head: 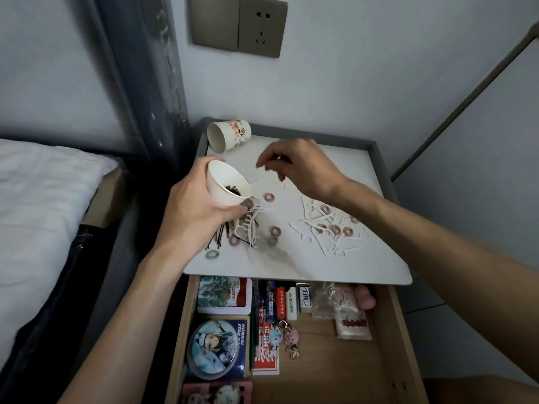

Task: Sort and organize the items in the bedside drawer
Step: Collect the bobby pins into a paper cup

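Two paper cups (228, 136) — left hand (194, 207) grips one, other toppled.

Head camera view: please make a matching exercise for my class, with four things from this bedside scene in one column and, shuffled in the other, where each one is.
Things
1. printed cup
2. white cup
3. black hairpins
4. round badge

Places
A. in the open drawer
B. held tilted in the left hand
C. lying on its side at the back of the tabletop
D. loose on the tabletop, near its front left corner

Pairs: 1-C, 2-B, 3-D, 4-A
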Tool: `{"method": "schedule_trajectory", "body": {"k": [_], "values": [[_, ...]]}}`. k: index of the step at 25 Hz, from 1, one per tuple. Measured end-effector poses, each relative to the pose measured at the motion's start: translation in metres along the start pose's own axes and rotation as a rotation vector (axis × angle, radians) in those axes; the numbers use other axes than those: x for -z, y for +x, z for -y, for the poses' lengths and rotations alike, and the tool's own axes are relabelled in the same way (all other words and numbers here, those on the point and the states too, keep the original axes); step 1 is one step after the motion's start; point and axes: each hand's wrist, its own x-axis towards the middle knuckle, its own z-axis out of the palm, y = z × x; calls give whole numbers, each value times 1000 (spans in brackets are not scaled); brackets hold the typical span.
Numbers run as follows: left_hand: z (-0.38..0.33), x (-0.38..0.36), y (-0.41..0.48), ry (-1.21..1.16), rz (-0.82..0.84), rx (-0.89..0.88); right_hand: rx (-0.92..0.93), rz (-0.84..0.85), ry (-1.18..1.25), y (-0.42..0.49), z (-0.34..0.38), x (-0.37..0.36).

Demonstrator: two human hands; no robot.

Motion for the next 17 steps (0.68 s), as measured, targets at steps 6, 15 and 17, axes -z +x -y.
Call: {"method": "schedule_trajectory", "body": {"k": [6, 15, 17], "values": [[14, 22, 7, -131, -170, 66, -73, 293, -184, -14, -39, -75], [16, 25, 9, -211, -198, 81, -253, 148, -100, -10, -62, -76], [16, 24, 8, -212, -193, 78, -341, 124, -61, -12, -70, -66]]}}
